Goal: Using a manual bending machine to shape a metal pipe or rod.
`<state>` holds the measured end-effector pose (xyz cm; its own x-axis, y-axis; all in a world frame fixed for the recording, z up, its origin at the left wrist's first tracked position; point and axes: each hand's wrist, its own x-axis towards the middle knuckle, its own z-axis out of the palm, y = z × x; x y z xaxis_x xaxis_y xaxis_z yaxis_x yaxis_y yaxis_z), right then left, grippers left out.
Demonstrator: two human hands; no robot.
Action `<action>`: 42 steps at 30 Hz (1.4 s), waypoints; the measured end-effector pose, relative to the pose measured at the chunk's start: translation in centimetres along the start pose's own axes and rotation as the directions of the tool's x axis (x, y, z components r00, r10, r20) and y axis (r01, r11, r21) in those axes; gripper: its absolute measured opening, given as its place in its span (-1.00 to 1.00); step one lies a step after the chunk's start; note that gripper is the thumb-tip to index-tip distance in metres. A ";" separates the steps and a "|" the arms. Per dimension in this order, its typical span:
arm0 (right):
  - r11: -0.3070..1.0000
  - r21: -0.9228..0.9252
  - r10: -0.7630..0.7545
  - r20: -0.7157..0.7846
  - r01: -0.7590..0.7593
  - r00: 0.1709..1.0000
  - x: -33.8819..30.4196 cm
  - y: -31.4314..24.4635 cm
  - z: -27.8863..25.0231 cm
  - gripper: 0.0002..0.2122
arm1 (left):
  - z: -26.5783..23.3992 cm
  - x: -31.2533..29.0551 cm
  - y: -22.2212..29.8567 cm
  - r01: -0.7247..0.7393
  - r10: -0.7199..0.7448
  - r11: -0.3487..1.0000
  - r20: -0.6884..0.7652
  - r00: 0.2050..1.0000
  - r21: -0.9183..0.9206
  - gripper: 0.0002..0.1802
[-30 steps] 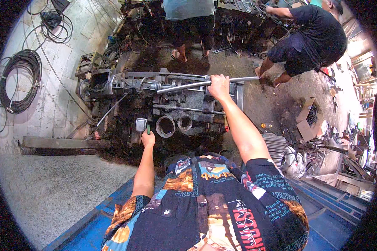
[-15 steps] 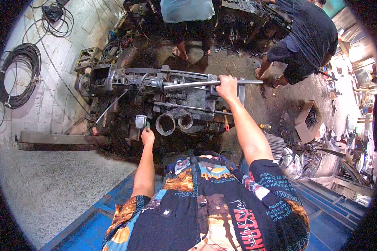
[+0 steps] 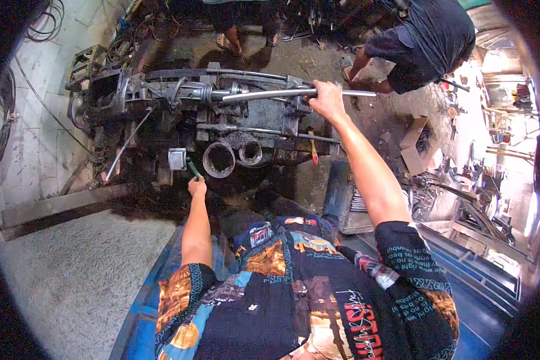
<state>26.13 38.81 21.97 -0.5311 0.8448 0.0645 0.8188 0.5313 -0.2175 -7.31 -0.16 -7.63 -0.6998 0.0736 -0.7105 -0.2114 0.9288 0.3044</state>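
Note:
My right hand (image 3: 328,100) is closed around a long, straight silvery metal rod (image 3: 264,95) near its right-hand part. The rod lies crosswise above a grimy, long lathe-like machine (image 3: 189,91), its left end beside the machine's round shaft. My left hand (image 3: 197,186) is closed on the green handle of what looks like a hammer (image 3: 177,159), with a squarish silvery head. The head is over the dark area at the machine's near side, left of a round open can (image 3: 219,160). A smaller can (image 3: 250,153) stands to the right of it.
A brush (image 3: 313,147) lies at the machine's near right. An open cardboard box (image 3: 418,147) stands on the floor to the right. Two people are at the far side, one in dark clothes (image 3: 429,45). A metal beam (image 3: 63,206) lies at the left; a cable coil (image 3: 3,123) hangs there.
The whole view has shifted, so the machine appears further left and higher. The hammer head has swung a little left, away from the can. My right hand keeps its hold on the rod.

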 end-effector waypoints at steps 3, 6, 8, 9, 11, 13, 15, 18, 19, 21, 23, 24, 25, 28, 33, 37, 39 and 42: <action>1.000 -0.012 -0.018 0.001 0.018 1.000 -0.2 0.8 0.2 -0.78 | -1.8 -2.9 1.3 -0.142 0.134 0.972 0.059 0.989 0.189 -0.49; 0.999 -0.025 -0.019 0.085 0.022 0.996 -0.2 0.4 -0.3 -0.80 | -6.0 -6.9 1.7 -0.236 0.221 0.906 0.081 0.972 0.351 -0.49; 0.999 -0.022 -0.028 0.085 0.030 0.996 -0.1 1.3 -0.6 -0.80 | -8.4 -9.6 2.4 -0.261 0.299 0.918 -0.089 0.950 0.298 -0.50; 1.000 -0.015 -0.013 0.103 0.015 0.995 -0.3 1.6 -0.8 -0.79 | -9.3 -11.5 3.3 -0.254 0.302 0.931 -0.164 0.939 0.261 -0.51; 1.000 -0.001 0.025 0.143 -0.026 0.989 -0.9 2.4 -1.2 -0.77 | -11.6 -15.8 5.6 -0.325 0.357 0.927 -0.178 0.917 0.187 -0.59; 1.000 -0.001 0.028 0.146 -0.028 0.989 -0.8 2.7 -1.7 -0.77 | -12.5 -17.9 7.0 -0.467 0.488 0.873 -0.213 0.846 0.142 -0.61; 0.999 -0.011 0.046 0.159 -0.045 0.986 -1.2 3.3 -2.1 -0.77 | -12.7 -20.9 9.4 -0.709 0.713 0.693 -0.265 0.649 0.130 -0.69; 0.999 -0.014 0.044 0.197 -0.042 0.980 -1.1 4.1 -3.2 -0.73 | -12.3 -27.1 16.3 -0.876 0.873 0.455 -0.275 0.404 0.157 -0.69; 0.999 0.050 -0.025 0.206 0.015 0.978 -1.0 4.3 -3.7 -0.75 | -12.2 -29.0 18.6 -0.917 0.916 0.356 -0.262 0.304 0.181 -0.68; 0.987 0.144 -0.106 0.216 0.075 0.971 -0.9 5.9 -3.9 -0.73 | -11.6 -32.8 23.7 -0.949 0.971 0.182 -0.201 0.131 0.258 -0.61; 0.999 0.013 -0.041 0.258 0.039 0.965 -0.9 9.3 -3.6 -0.73 | -10.2 -35.2 28.0 -0.915 0.997 0.019 -0.080 -0.015 0.404 -0.50; 0.993 -0.118 0.025 0.289 0.010 0.957 -1.0 11.2 -3.5 -0.73 | -9.3 -35.4 30.1 -0.870 0.996 -0.079 -0.002 -0.091 0.486 -0.45; 0.993 -0.102 0.083 0.243 -0.059 0.966 -1.3 12.8 -3.2 -0.78 | -8.3 -35.0 31.7 -0.858 0.990 -0.129 0.107 -0.087 0.496 -0.43; 0.986 -0.113 0.149 0.258 -0.124 0.955 -1.1 13.4 -3.2 -0.79 | -5.2 -31.0 35.0 -0.844 0.850 -0.133 0.498 0.173 0.520 -0.55; 0.979 -0.151 0.174 0.241 -0.140 0.955 -1.3 13.1 -3.5 -0.78 | -3.5 -30.1 37.0 -0.829 0.795 -0.170 0.571 0.204 0.532 -0.74; 0.977 -0.205 0.121 0.301 -0.059 0.946 -0.1 11.9 -5.2 -0.78 | -3.4 -27.8 36.4 -0.814 0.820 -0.159 0.534 0.206 0.559 -0.73; 0.981 -0.196 0.080 0.355 -0.010 0.931 0.6 11.8 -5.6 -0.78 | -3.3 -28.1 36.5 -0.805 0.821 -0.113 0.511 0.254 0.583 -0.74; 0.976 -0.200 0.009 0.421 0.084 0.907 1.5 12.8 -5.9 -0.74 | -3.3 -29.1 36.4 -0.795 0.834 -0.074 0.474 0.282 0.602 -0.76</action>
<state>37.13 47.22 24.99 -0.5665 0.7443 -0.3537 0.7985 0.6018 -0.0126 3.16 30.27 26.23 -0.0503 0.9678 -0.2467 0.9828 0.0919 0.1603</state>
